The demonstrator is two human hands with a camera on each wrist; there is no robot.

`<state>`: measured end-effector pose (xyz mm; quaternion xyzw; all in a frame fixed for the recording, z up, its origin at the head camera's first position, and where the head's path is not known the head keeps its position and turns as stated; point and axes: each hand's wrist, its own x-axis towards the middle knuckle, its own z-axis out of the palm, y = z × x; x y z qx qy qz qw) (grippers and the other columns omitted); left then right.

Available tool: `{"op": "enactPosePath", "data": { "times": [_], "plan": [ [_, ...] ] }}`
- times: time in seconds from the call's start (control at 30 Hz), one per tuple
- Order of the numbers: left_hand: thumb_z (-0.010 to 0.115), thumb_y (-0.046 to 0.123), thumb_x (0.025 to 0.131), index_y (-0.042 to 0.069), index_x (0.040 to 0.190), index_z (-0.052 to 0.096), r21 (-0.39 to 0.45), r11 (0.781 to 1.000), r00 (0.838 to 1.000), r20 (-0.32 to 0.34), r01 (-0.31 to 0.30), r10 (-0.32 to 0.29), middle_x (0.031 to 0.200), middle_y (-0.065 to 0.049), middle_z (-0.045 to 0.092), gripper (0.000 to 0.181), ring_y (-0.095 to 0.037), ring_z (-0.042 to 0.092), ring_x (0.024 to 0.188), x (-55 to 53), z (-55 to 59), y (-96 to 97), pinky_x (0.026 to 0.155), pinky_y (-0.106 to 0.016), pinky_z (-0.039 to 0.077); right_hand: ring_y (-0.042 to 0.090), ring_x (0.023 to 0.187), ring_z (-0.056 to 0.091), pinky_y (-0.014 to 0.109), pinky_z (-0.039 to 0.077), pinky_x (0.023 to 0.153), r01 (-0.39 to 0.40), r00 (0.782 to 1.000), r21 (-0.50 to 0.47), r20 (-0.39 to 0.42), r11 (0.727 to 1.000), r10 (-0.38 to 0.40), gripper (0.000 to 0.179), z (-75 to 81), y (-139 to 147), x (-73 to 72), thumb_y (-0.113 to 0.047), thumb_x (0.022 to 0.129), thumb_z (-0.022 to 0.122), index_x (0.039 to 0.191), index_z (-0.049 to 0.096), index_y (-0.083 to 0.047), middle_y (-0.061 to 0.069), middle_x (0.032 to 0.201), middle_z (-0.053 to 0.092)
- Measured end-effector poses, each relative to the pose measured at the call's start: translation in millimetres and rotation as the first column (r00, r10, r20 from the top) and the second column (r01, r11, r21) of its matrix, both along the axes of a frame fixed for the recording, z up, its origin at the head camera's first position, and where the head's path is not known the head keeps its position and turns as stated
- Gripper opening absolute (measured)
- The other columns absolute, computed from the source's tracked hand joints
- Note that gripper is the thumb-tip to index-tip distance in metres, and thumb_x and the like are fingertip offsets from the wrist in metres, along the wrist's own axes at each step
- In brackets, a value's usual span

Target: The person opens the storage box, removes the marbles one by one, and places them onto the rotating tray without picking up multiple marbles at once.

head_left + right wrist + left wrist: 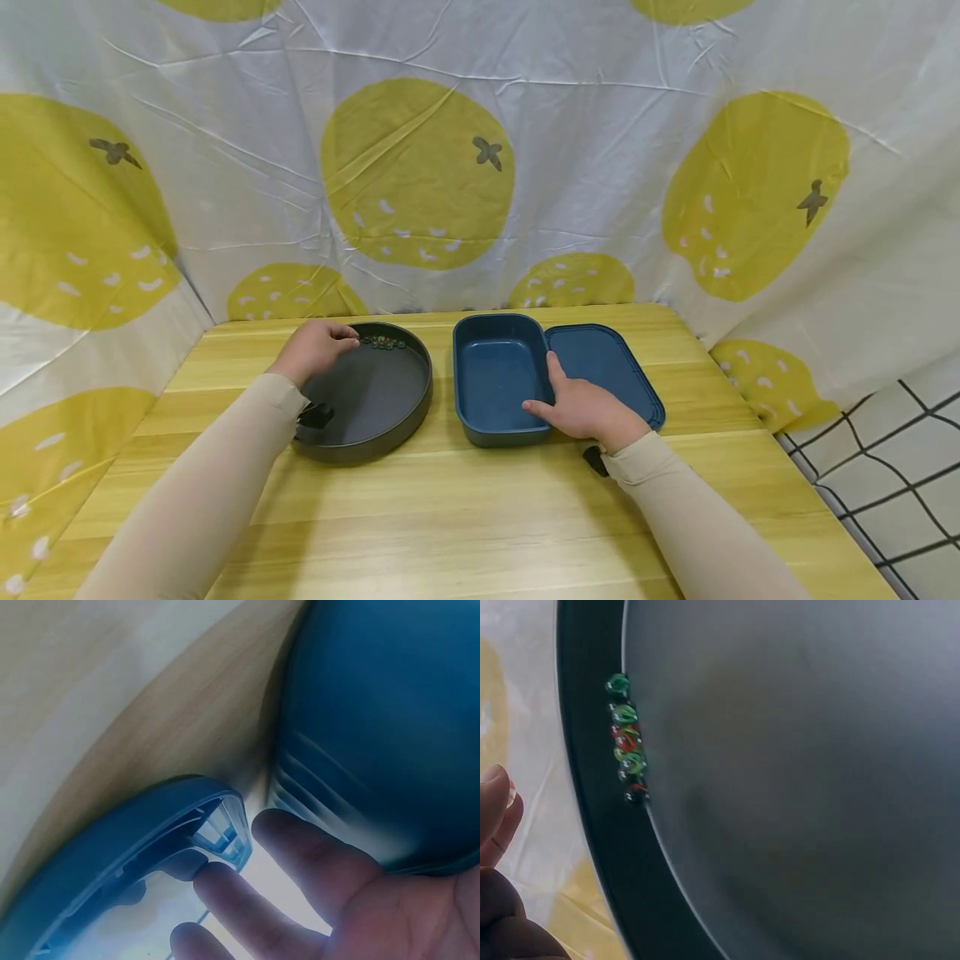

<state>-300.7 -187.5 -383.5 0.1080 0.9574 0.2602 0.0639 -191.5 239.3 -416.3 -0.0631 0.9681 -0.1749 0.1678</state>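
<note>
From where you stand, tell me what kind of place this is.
Probably a makeshift recording booth: a wooden table walled by a lemon-print sheet, bearing just a round tray of marbles and a blue box.

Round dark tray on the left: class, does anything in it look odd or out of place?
Slightly: the small green and red glass beads are all bunched against the far rim of the round dark tray, beside the left hand. Nothing is spilled.
</note>
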Motion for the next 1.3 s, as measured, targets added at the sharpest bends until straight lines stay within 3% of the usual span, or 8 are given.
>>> {"op": "enactPosePath", "data": {
  "times": [0.2, 0.5, 1.3],
  "plan": [
    [0.061, 0.027, 0.108, 0.004, 0.134, 0.071, -0.014, 1.000, 1.000, -0.016, 0.006, -0.006, 0.140, -0.022, 0.067, 0.037, -0.044, 0.062, 0.127, 0.2, -7.2, -4.5, 0.105, -0.058, 0.049, 0.042, 0.136, 0.060, 0.057, 0.049, 0.110, 0.005, 1.000, -0.006, -0.004, 1.000, -0.005, 0.113, -0.6, 1, -0.3, -0.071, 0.101, 0.052, 0.168, -0.009, -0.004, 0.029, 0.148, 0.059],
    [0.059, 0.028, 0.109, 0.005, 0.139, 0.068, -0.003, 1.000, 0.999, 0.032, -0.006, 0.006, 0.143, -0.022, 0.065, 0.039, -0.046, 0.057, 0.135, -1.5, -14.4, -6.4, 0.110, -0.060, 0.047, 0.041, 0.135, 0.061, 0.057, 0.049, 0.110, 0.010, 1.000, -0.012, -0.003, 1.000, -0.010, 0.113, -1.5, 2, -0.4, -0.071, 0.101, 0.052, 0.168, -0.009, -0.004, 0.028, 0.147, 0.060],
    [0.059, 0.029, 0.109, 0.005, 0.139, 0.068, 0.008, 1.000, 0.998, 0.058, -0.008, 0.007, 0.144, -0.024, 0.064, 0.040, -0.048, 0.056, 0.135, -2.2, -20.8, -8.7, 0.105, -0.059, 0.050, 0.043, 0.136, 0.060, 0.058, 0.049, 0.110, 0.011, 1.000, -0.010, -0.007, 1.000, -0.011, 0.113, -3.6, 1, -1.2, -0.072, 0.100, 0.052, 0.168, -0.008, -0.004, 0.030, 0.149, 0.057]
  ]
}}
